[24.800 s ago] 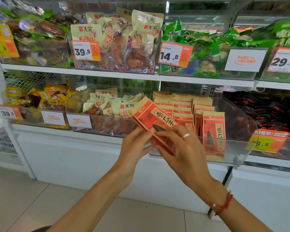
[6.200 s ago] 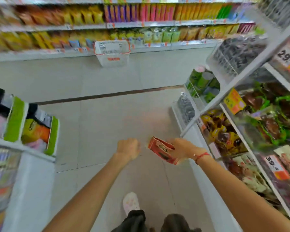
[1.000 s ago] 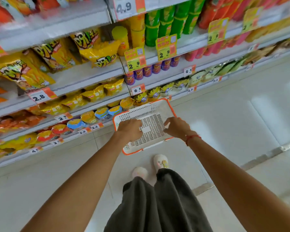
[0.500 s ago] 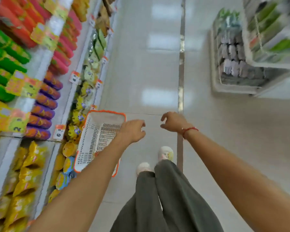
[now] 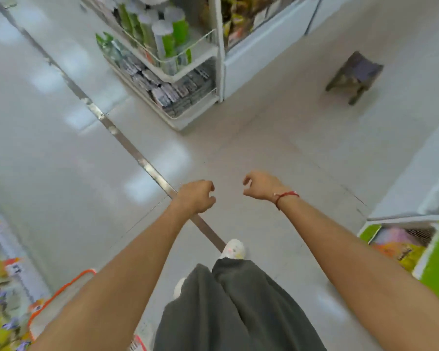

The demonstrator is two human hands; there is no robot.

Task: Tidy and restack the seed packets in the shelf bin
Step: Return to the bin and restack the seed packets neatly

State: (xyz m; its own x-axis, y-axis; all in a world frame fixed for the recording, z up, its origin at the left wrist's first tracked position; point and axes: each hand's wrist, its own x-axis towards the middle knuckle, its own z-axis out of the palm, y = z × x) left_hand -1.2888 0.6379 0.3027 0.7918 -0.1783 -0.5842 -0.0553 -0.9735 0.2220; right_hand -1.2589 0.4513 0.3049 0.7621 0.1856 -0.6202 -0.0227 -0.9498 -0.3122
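Observation:
No seed packets and no shelf bin show in the head view. My left hand hangs over the pale floor tiles with its fingers loosely curled and nothing in it. My right hand, with a red cord round the wrist, is a short way to its right, fingers also loosely curled and holding nothing. The two hands are apart, above a metal floor strip.
A white basket with an orange rim lies on the floor at the lower left, beside blurred shelf goods. A wire end rack with green canisters stands ahead. A small dark stool sits at the right. A green-edged display is at the right edge.
My view has swung round to the right, away from the snack shelves. The basket has slid from mid-left to the lower left corner. Both hands stay low and hold nothing.

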